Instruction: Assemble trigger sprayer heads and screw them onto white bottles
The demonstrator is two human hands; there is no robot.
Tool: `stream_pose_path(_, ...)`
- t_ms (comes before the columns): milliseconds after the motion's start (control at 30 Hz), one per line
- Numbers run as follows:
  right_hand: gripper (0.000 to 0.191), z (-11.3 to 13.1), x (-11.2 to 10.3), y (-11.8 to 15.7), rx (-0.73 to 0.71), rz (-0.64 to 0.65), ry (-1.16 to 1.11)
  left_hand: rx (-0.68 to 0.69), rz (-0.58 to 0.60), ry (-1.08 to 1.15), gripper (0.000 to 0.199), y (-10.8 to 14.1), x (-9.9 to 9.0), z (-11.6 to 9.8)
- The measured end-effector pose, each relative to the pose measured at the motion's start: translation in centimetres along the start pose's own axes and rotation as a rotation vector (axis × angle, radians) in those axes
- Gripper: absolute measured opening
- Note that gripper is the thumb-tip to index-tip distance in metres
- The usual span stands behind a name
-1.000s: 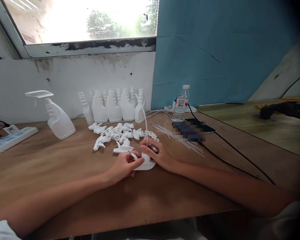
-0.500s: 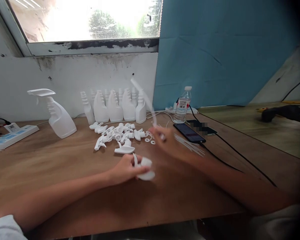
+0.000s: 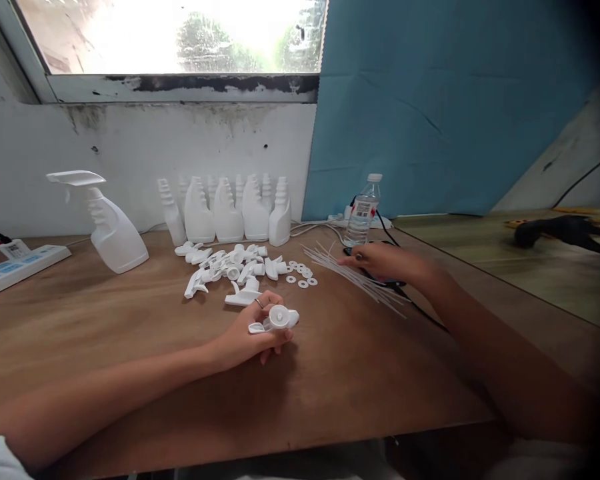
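My left hand (image 3: 260,333) grips a white spray-bottle trigger head (image 3: 279,317), its round cap opening turned toward me. Further off to the right, my right hand (image 3: 375,260) is over a dark phone, with its fingers drawn together at a loose bunch of thin white dip tubes (image 3: 365,283). Whatever sits between those fingertips is too small to make out. White ring washers (image 3: 303,284) lie left of the tubes. Beyond my left hand is a heap of white trigger heads (image 3: 233,267).
Several white spray bottles (image 3: 229,220) without heads stand along the wall. One bottle with its trigger head (image 3: 117,233) stands at left, near a power strip (image 3: 35,263). A clear water bottle (image 3: 363,217) stands behind my right hand, with black cables beside it.
My right hand has moved right, from near the washers to the dip tubes; the long white tube raised in it no longer shows there. The trigger head in my left hand has turned its opening toward me.
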State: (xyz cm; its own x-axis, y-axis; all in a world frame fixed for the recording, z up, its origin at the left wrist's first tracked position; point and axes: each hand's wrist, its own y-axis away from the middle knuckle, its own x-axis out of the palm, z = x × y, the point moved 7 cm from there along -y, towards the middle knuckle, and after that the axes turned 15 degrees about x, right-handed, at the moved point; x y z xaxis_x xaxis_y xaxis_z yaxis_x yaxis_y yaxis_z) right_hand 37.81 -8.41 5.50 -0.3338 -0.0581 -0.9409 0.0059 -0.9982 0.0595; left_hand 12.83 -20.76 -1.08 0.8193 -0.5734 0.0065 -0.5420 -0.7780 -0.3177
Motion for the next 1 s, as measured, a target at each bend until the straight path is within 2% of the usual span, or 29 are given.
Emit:
stream_pose_path(67, 0.05, 2.1, -0.8, 1.1, -0.133, -0.102, -0.125, 0.002, 0.01, -0.039, 0.036, 0.1, 0.0, -0.1)
stream_pose_path(133, 0.053, 4.3, -0.9, 2.5, -0.247, -0.103, -0.313, -0.004, 0.009, -0.065, 0.034, 0.2, 0.0, -0.3)
stream_pose_path(200, 0.053, 6.3, 0.1, 3.7, -0.314, 0.016, -0.528, -0.025, 0.014, -0.092, 0.035, 0.2, 0.0, -0.5)
stream_pose_path(267, 0.046, 7.9, 1.4, 5.0, -0.37, 0.143, -0.731, -0.039, 0.024, -0.134, 0.037, 0.2, 0.0, -0.7)
stream_pose_path(400, 0.028, 9.8, 3.2, 6.8, -0.455, 0.268, -0.878, 0.011, 0.025, -0.264, 0.038, -0.1, -0.2, -1.4)
stream_pose_path(533, 0.023, 9.9, 3.9, 7.1, -0.448, 0.305, -0.89, 0.048, 0.001, -0.309, 0.038, -0.3, -0.5, -1.5)
stream_pose_path(733, 0.026, 8.8, 4.7, 5.4, -0.387, 0.39, -0.958, 0.061, -0.013, -0.362, 0.04, -0.4, -0.9, -1.2)
stream_pose_path(867, 0.03, 7.9, 5.1, 4.1, -0.342, 0.357, -1.048, 0.033, 0.008, -0.341, 0.041, -0.5, -0.7, -0.9)
stream_pose_path(1000, 0.029, 7.5, 5.7, 4.2, -0.317, 0.349, -1.071, 0.025, 0.011, -0.33, 0.042, -0.5, -0.5, -1.0)
